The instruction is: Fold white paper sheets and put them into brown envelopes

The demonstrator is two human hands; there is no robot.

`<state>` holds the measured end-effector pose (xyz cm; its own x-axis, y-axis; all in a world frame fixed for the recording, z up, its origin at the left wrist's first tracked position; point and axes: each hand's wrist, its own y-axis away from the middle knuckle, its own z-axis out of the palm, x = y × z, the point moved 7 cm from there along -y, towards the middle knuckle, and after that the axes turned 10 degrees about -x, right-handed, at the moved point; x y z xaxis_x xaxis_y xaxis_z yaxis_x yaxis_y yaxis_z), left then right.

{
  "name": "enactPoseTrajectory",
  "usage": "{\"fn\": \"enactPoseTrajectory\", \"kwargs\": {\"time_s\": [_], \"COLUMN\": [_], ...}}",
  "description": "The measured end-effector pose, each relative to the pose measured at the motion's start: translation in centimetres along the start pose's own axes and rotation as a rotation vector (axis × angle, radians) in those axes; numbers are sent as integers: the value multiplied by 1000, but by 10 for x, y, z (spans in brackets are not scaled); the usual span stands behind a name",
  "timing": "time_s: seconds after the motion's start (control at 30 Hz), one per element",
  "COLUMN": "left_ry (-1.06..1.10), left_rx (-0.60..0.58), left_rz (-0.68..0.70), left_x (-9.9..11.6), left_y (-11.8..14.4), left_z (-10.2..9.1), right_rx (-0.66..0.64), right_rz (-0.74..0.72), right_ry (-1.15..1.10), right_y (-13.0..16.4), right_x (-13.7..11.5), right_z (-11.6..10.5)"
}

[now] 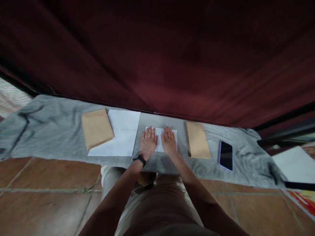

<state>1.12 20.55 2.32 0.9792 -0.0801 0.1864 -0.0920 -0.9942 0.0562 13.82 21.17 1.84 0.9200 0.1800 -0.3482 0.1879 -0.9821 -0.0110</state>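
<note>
A small white sheet of paper [159,133], seemingly folded, lies in front of me on the grey cloth. My left hand [148,141] rests flat on its left part, fingers stretched forward, with a dark band on the wrist. On the right part of the same paper lies my right hand [168,141], palm down and fingers extended. A narrow strip of paper shows between the two hands; the rest is covered by them. Larger white sheets [123,141] lie left of my left hand. To the right of my right hand is a stack of brown envelopes [198,140].
More brown envelopes [97,128] overlap the white sheets at the left. A phone [225,155] with a dark screen lies at the right on the grey cloth [56,131]. A dark red curtain [157,65] rises behind the narrow table. Tiled floor [49,196] lies below.
</note>
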Motion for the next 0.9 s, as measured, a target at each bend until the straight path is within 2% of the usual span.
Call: {"fn": "enactPoseTrajectory", "kwargs": {"time_s": [0.1,0.17,0.6,0.9], "left_ry": [-12,-9,76,92], "left_rx": [-21,-25,88,128], "left_rz": [13,18,-66,-120], "left_x": [1,1,-9,-20], "left_y": [1,1,5,24], "left_z": [-1,-1,2,-3], "right_rx": [-46,-37,174,188], "right_rz": [-47,-50,-1,16], "right_ry": [0,27,156,163], "right_y": [-6,-4,22,48], "right_x": [-20,-21,35,60], "right_z": [13,18,3,-3]}}
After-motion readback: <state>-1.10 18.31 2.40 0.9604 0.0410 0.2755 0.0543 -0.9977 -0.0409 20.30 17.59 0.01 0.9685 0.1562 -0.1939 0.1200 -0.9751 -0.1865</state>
